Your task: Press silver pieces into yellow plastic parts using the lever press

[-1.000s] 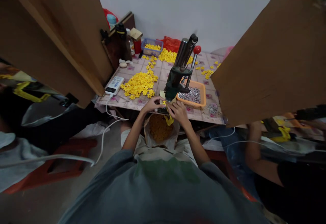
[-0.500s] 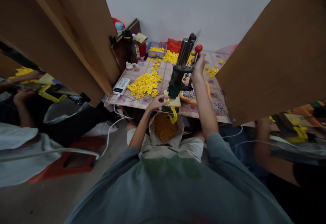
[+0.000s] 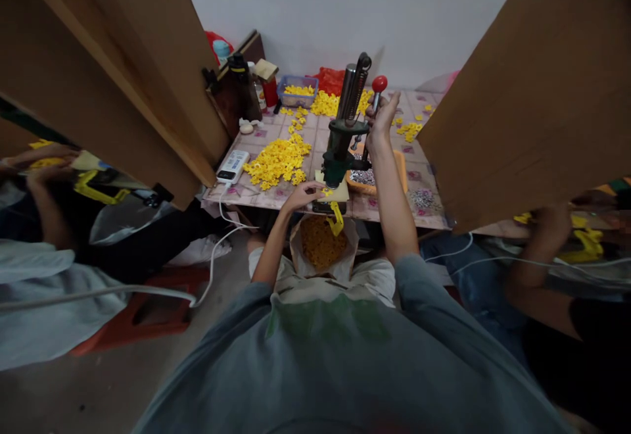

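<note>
Right hand point(image 3: 380, 118) raised and closed around the lever point(image 3: 376, 100) of the hand press point(image 3: 345, 138), just below its red knob point(image 3: 379, 83); left hand point(image 3: 304, 194) low at the press base, fingers pinching a small yellow part point(image 3: 326, 192) that lies on the pale pad under the ram. The press stands at the near edge of the desk point(image 3: 315, 138). Risk, as a judgement: with the left fingertips so close beneath the ram, a pull on the lever before they are clear could pinch them; a part seated off-centre could be crushed or spring away; a slip off the knob could jolt the press at the desk edge. Containers: an orange tray point(image 3: 400, 169) just right of the press holds small silvery pieces, partly hidden by the right forearm; a bag point(image 3: 321, 244) open below the desk edge, in the person's lap, holds dark yellow parts; a yellow clip point(image 3: 337, 218) hangs at its mouth; a blue basket point(image 3: 297, 91) at the back of the desk holds yellow parts. A loose heap of yellow parts point(image 3: 277, 161) lies left of the press, beside a white power bank point(image 3: 233, 166).
</note>
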{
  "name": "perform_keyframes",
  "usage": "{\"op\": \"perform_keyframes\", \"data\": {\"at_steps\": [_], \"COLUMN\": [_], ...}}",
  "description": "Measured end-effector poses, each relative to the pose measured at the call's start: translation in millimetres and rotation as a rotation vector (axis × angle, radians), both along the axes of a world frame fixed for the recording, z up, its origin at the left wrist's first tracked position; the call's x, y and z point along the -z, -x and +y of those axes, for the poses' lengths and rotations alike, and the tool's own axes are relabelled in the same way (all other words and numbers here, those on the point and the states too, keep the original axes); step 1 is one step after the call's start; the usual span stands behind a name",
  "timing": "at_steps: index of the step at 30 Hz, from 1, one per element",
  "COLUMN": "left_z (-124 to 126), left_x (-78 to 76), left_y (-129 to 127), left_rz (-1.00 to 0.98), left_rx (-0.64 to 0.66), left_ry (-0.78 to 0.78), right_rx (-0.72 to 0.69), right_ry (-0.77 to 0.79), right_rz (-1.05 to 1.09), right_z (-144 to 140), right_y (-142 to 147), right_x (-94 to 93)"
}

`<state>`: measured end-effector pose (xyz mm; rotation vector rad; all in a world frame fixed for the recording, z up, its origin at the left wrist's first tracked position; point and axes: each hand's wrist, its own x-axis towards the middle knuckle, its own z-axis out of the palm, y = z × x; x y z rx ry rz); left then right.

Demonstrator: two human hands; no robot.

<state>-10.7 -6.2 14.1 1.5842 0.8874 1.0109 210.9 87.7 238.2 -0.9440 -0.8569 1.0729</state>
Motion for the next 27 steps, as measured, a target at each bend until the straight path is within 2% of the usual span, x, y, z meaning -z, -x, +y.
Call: {"op": "perform_keyframes", "data": {"at_steps": [3, 7, 12, 14, 16, 21, 23, 27], "left_z": [-2, -6, -7, -6, -4, -5, -6, -8], "left_x": [0.1, -3.3, -3.6, -0.7, 2.9, 5.5, 3.0, -0.6], "left_y": [-1, -2, -6, -8, -8, -4, -2, -3], "left_rz": [-0.003, 0.003, 0.006, 0.006, -0.011, -0.08, -0.087, -0.057], "left_rx": [-0.019, -0.041, -0.096, -0.114, -0.131, -0.2, -0.208, -0.175], "left_ry": [-0.009, -0.045, -0.09, -0.084, -0.073, -0.081, -0.084, -0.062], "right_rx": [0.082, 0.052, 0.15, 0.167, 0.177, 0.194, 0.159, 0.131], "right_ry": [0.003, -0.003, 0.019, -0.045, -0.145, -0.388, -0.4, -0.367], "right_rz": [0.05, 0.067, 0.037, 0.001, -0.035, -0.121, -0.161, -0.217], "right_z": [0, 8, 4, -13, -43, -126, -139, -130], "right_y": [3, 3, 7, 10, 13, 11, 6, -2], "right_x": [0.1, -0.2, -9.3, -10.6, -4.9, 32.1, 44.2, 56.1]}}
